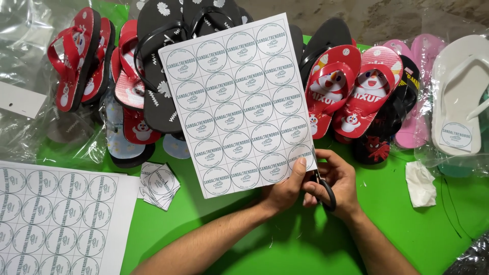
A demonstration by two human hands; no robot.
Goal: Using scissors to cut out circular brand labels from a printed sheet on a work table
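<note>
My left hand (286, 187) holds up a white sheet of round printed labels (238, 102) by its lower right corner, thumb on top. My right hand (340, 184) grips black-handled scissors (326, 191) right at that corner, the blades mostly hidden behind the sheet's right edge. Both forearms reach in from the bottom over a green table (397, 229).
A second label sheet (56, 219) lies at the bottom left, with a small pile of cut square labels (160, 184) beside it. Flip-flops in red, black, pink and white (356, 91) are heaped along the back, some in clear plastic bags. A crumpled white scrap (420, 183) lies at right.
</note>
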